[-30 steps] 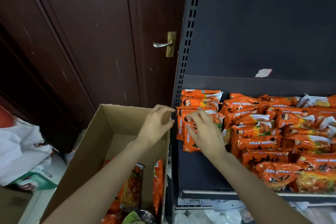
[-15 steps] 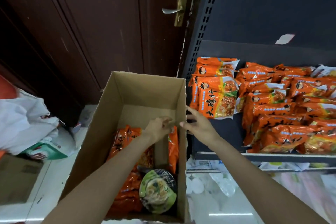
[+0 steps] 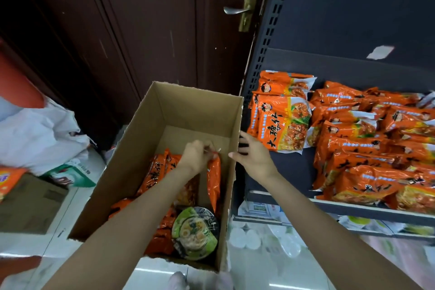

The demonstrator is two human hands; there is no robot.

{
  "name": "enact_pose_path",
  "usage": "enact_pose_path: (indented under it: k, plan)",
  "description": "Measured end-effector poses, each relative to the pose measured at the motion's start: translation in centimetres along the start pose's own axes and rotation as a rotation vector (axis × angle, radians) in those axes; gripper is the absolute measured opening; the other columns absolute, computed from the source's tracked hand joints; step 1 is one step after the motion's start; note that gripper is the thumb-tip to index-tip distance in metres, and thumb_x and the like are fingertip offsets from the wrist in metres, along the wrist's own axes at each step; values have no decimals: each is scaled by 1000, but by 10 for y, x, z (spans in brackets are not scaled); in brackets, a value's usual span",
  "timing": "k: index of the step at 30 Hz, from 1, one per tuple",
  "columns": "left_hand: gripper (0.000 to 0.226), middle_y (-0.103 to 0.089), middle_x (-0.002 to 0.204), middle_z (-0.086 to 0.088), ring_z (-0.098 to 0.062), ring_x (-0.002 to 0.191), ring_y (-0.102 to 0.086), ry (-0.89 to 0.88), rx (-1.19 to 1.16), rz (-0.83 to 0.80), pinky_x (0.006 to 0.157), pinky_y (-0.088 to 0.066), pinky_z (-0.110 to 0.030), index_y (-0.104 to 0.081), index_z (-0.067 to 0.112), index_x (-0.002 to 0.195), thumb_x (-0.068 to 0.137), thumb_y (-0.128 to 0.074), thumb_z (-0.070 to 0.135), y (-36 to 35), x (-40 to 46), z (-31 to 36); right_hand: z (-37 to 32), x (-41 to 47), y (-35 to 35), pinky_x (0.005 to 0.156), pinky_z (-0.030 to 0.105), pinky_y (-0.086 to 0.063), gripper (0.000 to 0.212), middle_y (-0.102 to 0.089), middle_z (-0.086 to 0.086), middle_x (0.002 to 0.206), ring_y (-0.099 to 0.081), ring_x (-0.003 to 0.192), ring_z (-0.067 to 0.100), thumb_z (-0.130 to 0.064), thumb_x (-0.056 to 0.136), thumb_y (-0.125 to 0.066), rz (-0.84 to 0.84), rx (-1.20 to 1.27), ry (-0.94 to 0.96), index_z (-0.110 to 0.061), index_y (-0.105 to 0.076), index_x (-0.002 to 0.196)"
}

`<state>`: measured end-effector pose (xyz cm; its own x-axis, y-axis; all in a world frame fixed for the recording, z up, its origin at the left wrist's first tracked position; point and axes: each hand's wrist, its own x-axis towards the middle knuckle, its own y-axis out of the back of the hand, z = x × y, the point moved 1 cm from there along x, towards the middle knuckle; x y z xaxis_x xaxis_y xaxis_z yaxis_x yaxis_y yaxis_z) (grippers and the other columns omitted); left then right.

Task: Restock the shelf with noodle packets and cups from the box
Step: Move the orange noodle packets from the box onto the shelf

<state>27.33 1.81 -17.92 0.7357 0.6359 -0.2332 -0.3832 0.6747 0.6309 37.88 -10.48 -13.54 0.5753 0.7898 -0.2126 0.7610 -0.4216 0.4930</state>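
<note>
An open cardboard box (image 3: 131,160) stands on the floor beside a dark shelf (image 3: 289,167). Inside it lie orange noodle packets (image 3: 155,173) and a green-lidded noodle cup (image 3: 195,233). My left hand (image 3: 196,156) is down in the box and pinches the top edge of an upright orange packet (image 3: 214,183). My right hand (image 3: 251,152) hovers at the box's right wall with fingers spread, holding nothing. Several orange packets (image 3: 280,122) are stacked on the shelf to the right.
A dark wooden door with a brass handle (image 3: 237,10) stands behind the box. White plastic bags (image 3: 40,136) and a flat carton lie on the floor at left. Clear wrappers and papers litter the floor under the shelf (image 3: 266,238).
Both hands left the shelf packets and came back toward the box. My left hand went down inside and took hold of a packet's top edge; my view tilted downward.
</note>
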Motion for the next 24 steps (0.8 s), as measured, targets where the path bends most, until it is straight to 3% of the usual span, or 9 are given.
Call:
enact_pose_path:
  k: [2, 5, 10, 13, 17, 20, 24]
  plan:
    - [13, -67, 78, -7, -16, 68, -66, -13, -128, 91, 56, -53, -18, -62, 11, 74, 84, -65, 3, 21, -14, 1, -6, -2, -4, 104, 23, -35, 64, -45, 7, 132, -48, 120, 18, -11, 87, -65, 44, -174, 51, -14, -36, 143]
    - [1, -66, 82, -7, -5, 65, -65, -55, -265, 183, 55, -51, -12, -64, 0, 83, 84, -65, 0, 50, -33, 0, -22, -9, -14, 103, 15, -18, 61, -31, 4, 141, -27, 135, 17, -13, 89, -62, 97, -329, 184, -16, -36, 144]
    - [7, -65, 100, -7, -12, 93, -66, -209, -253, 189, 81, -54, -23, -67, 10, 83, 82, -68, 2, 89, -43, -10, -54, 0, -39, 110, 27, -25, 54, -37, -1, 143, -30, 134, 16, -9, 92, -55, -59, -372, 345, -22, -39, 143]
    - [17, -63, 98, -10, -10, 94, -65, -274, -255, 134, 90, -50, -19, -68, 17, 82, 81, -68, 0, 103, -46, -18, -60, 13, -54, 108, 30, -27, 45, -40, 0, 143, -32, 132, 18, -11, 94, -53, -78, -427, 367, -22, -47, 137]
    - [12, -64, 99, -6, -10, 95, -65, -265, -328, 78, 88, -51, -21, -70, 13, 85, 82, -68, 3, 112, -43, -30, -65, 26, -68, 91, 38, -44, 26, -61, 0, 115, -53, 111, 20, -20, 88, -62, -71, -475, 297, -22, -65, 114]
    - [15, -66, 103, -2, -7, 97, -65, -215, -318, 30, 85, -52, -19, -68, 14, 95, 84, -66, 4, 110, -32, -40, -65, 37, -68, 78, 32, -45, 14, -64, 0, 103, -58, 100, 21, -23, 87, -64, -29, -554, 217, -23, -68, 101]
    - [31, -64, 111, -2, -8, 101, -60, -61, -263, 62, 79, -45, -6, -61, 16, 114, 85, -67, 9, 100, -10, -59, -53, 55, -60, 82, 38, -48, 10, -62, 2, 100, -58, 98, 25, -18, 87, -64, -9, -599, 118, -23, -71, 92]
